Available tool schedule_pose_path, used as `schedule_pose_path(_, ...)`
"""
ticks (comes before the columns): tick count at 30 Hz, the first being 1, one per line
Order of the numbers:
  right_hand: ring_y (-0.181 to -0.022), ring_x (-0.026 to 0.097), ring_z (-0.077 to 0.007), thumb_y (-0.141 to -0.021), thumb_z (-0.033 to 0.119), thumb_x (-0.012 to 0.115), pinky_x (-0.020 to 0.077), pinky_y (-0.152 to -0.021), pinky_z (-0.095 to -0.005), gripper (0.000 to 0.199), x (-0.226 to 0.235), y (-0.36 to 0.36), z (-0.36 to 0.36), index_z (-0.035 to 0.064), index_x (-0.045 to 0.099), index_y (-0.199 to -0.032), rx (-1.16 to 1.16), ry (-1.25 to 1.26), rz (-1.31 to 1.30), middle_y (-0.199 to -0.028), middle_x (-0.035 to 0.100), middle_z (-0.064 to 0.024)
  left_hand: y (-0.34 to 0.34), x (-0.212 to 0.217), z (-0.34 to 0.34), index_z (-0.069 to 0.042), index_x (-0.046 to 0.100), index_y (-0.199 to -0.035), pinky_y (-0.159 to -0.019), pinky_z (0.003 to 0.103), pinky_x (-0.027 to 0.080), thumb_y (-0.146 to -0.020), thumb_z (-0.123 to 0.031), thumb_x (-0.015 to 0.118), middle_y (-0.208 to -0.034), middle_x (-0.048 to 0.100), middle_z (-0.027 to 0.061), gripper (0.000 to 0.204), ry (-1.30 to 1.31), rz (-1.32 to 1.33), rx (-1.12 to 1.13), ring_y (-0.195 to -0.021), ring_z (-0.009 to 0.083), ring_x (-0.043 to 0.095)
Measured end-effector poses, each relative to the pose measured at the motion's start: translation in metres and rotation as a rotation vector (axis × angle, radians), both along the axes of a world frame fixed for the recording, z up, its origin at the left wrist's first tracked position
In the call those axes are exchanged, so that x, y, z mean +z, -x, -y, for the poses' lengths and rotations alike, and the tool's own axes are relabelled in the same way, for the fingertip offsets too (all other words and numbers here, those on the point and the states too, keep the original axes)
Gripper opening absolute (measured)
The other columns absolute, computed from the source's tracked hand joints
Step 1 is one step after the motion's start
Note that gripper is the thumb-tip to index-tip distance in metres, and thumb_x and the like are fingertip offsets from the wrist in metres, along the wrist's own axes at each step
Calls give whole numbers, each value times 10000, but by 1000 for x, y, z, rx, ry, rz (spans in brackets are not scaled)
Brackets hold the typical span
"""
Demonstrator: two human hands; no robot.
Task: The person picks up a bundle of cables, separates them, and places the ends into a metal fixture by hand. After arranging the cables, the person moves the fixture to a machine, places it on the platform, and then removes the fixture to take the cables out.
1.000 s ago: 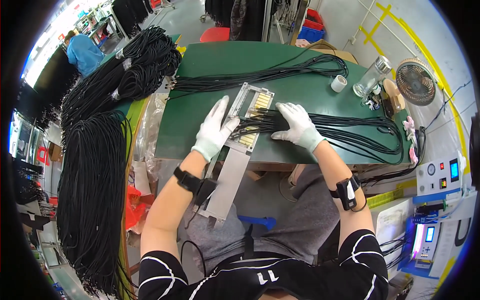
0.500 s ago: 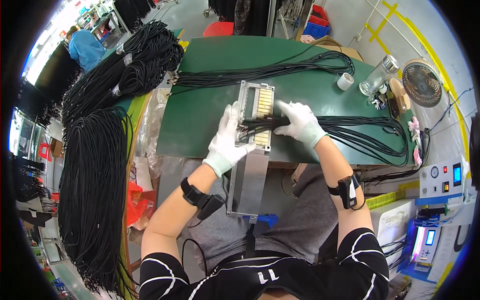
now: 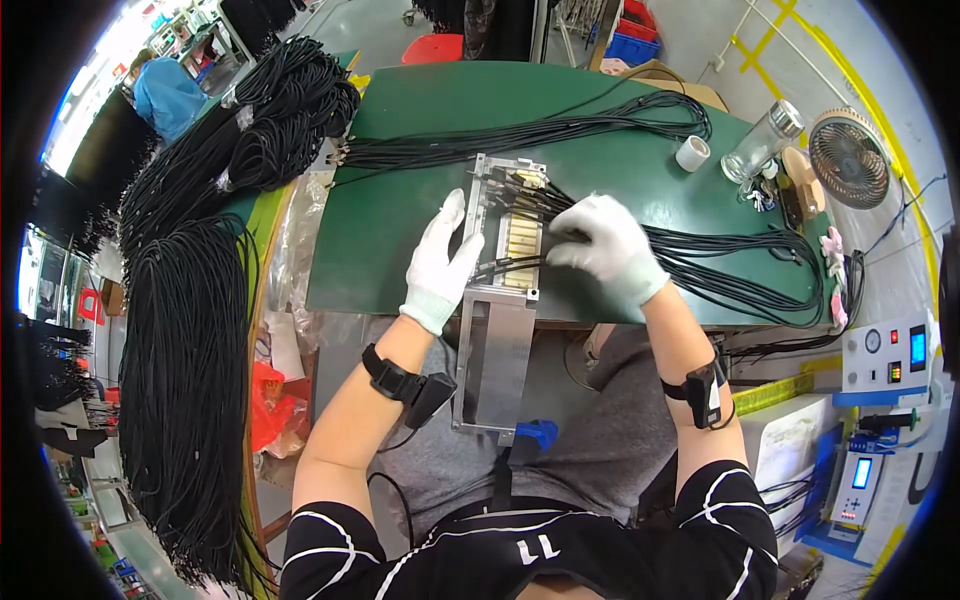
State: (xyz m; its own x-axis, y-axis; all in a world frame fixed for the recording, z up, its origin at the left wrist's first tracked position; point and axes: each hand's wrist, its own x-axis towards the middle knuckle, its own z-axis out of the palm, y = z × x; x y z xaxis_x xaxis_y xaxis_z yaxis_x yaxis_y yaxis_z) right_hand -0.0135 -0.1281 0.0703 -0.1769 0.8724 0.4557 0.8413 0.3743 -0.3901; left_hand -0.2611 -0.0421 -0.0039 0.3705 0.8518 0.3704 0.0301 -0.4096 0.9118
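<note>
A metal fixture (image 3: 478,210) with a row of cream-coloured slots (image 3: 523,232) lies across the near edge of the green table. Black cables (image 3: 545,203) run into it, several at its far end and a few at its near end. My right hand (image 3: 608,248), in a white glove, is curled over these cables just right of the fixture, its fingertips partly hidden. Along the fixture's left side rests my left hand (image 3: 438,265), also gloved, with fingers and thumb spread and nothing in its grasp. Rightward from under my right hand the looped cable bundle (image 3: 740,270) spreads out.
Another black cable bundle (image 3: 560,130) crosses the table's far part. A white roll (image 3: 692,153), a glass bottle (image 3: 760,142) and a fan (image 3: 848,160) stand to the right. Thick heaps of black cables (image 3: 185,390) hang at the left. Control boxes (image 3: 884,355) stand at lower right.
The cables, gathered mid-fixture before, now lie apart at its far and near ends. My right hand has curled its fingers; my left hand has drawn slightly left.
</note>
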Motion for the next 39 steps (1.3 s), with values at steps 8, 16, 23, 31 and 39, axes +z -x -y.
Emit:
schedule_pose_path(8, -848, 614, -279, -790, 275, 769, 497, -777, -396, 122, -16, 2, 1, 170, 733, -842, -157, 118, 2, -829, 655, -47, 5, 25, 13, -39, 701, -1085, -1043, 396, 453, -905, -204, 713, -1214, 668, 163, 245, -91, -183, 186, -1197, 322, 596)
schedule_pose_path(16, -834, 612, -280, -792, 230, 773, 495, -756, -393, 165, -10, 8, 8, 124, 744, -915, -74, 99, -53, -799, 664, -55, 12, 24, 15, -35, 684, -945, -1045, 358, 437, -918, -186, 695, -1240, 659, 148, 154, -254, -374, 283, -1228, 282, 570)
schedule_pose_path(23, -811, 618, -296, -773, 244, 796, 498, -749, -394, 250, -18, 48, 5, 86, 727, -954, 214, 13, -129, -841, 670, -91, 7, 43, 24, -39, 671, -857, -1021, 421, 444, -873, -172, 727, -1155, 687, 138, 145, -475, -166, -86, -1194, 328, 573)
schedule_pose_path(31, -805, 626, -311, -786, 231, 787, 506, -726, -398, 241, -3, 25, 17, 85, 731, -970, 82, 166, -180, -830, 669, -103, 27, 30, 15, -30, 667, -828, -1004, 413, 457, -841, -154, 749, -1133, 698, 137, 150, -190, -115, 85, -1198, 326, 565)
schedule_pose_path(39, -793, 619, -278, -808, 166, 748, 507, -722, -387, 101, -14, 28, 19, 106, 726, -887, 48, 176, -105, -800, 672, -60, 22, 29, 20, -21, 680, -869, -991, 428, 459, -867, -144, 716, -1077, 707, 148, 129, -313, -293, 105, -1079, 325, 629)
